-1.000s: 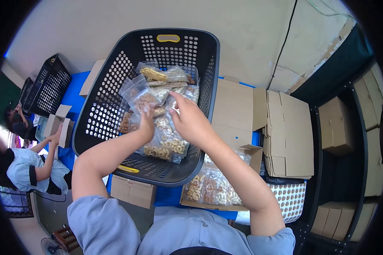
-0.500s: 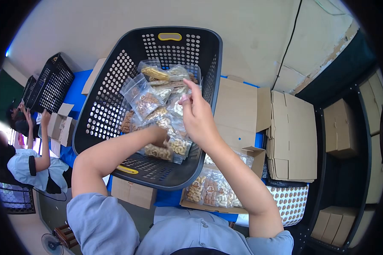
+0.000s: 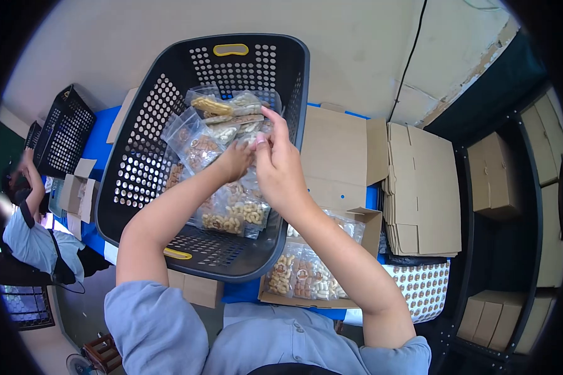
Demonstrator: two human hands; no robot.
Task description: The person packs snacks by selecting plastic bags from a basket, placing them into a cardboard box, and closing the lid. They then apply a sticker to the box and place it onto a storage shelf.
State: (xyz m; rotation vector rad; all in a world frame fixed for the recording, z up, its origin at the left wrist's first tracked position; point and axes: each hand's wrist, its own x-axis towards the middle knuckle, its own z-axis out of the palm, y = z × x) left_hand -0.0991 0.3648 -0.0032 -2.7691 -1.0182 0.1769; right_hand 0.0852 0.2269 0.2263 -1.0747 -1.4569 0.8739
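A black basket (image 3: pixel 124 159) with round holes and yellow-rimmed handles holds a pile of clear snack packets (image 3: pixel 234 215). Some contain pale nut-like pieces, others brown ones; a packet of yellowish pieces (image 3: pixel 211 105) lies near the top. My right hand (image 3: pixel 280 165) is over the basket's right side, thumb and fingers closed around the edge of clear packets. My left hand (image 3: pixel 236 160) meets it above the pile, fingers bent together by the right thumb. What the left fingers hold is hidden.
An open carton (image 3: pixel 322 304) of snack packets stands on the blue table, front right. Flattened cartons (image 3: pixel 425 187) are stacked beside a sheet of round stickers (image 3: pixel 419 287). A black shelf with boxes (image 3: pixel 491 172) is at right. Another person (image 3: pixel 40 234) works at left near black baskets (image 3: pixel 65 131).
My left hand has risen from the lower part of the pile to meet my right hand. The view has shifted slightly; the person at left has changed arm position.
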